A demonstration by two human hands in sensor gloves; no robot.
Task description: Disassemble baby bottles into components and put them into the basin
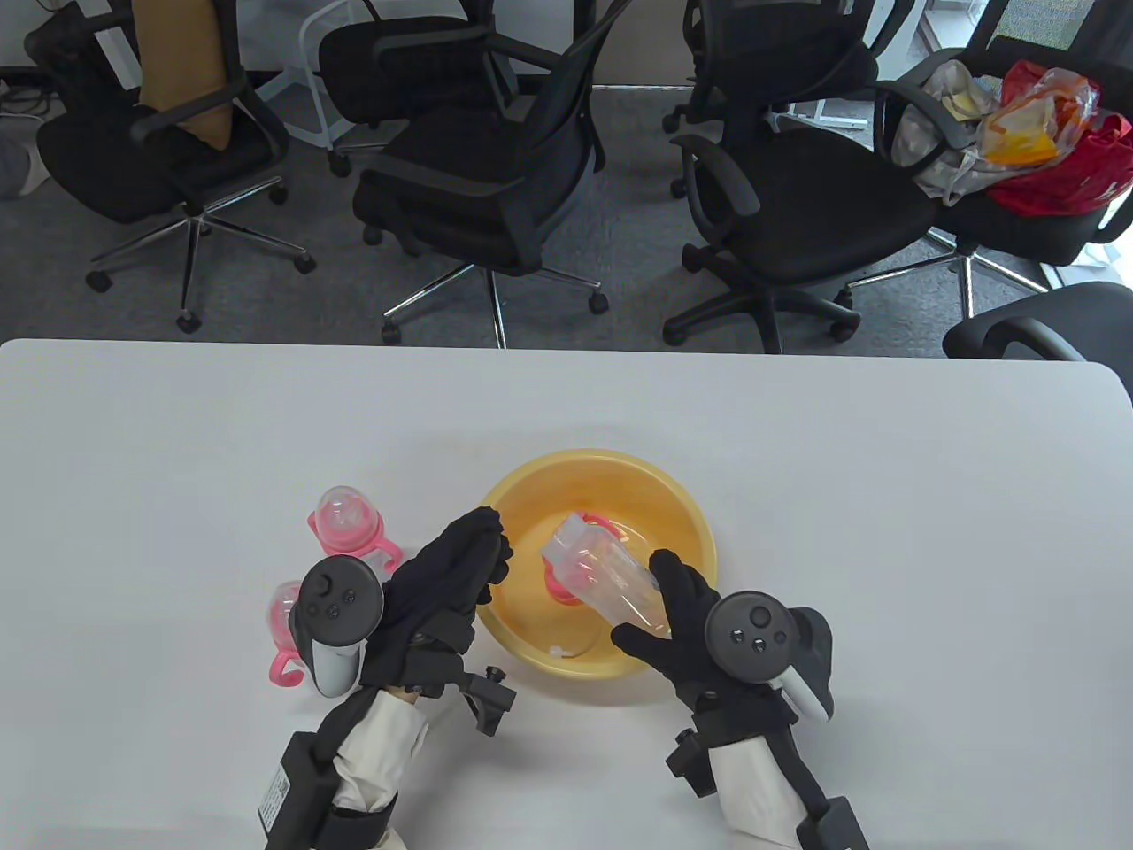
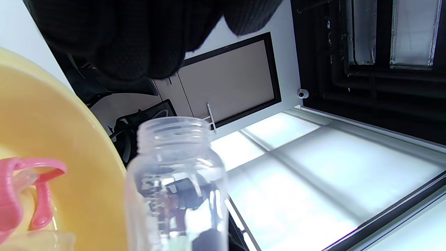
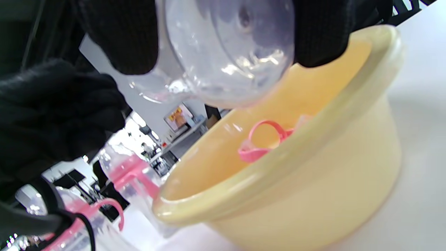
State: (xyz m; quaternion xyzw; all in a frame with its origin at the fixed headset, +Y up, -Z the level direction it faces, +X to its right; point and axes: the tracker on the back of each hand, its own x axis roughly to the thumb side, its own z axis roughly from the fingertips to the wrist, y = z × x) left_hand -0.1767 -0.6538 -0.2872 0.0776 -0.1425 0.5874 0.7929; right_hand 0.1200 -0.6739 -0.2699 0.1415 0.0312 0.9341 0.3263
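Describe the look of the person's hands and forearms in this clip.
Both hands, left hand and right hand, wear black knit gloves. A dark grey, round-headed tracker with buttons and a pale handle sits on each. White sleeves cover the forearms, clasped by black brackets; the left one carries a white label.

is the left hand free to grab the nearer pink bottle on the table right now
Probably yes. The left hand holds nothing, its fingers over the basin's left rim, and the nearer pink bottle stands just to its left with nothing between. The right hand is busy holding the clear bottle.
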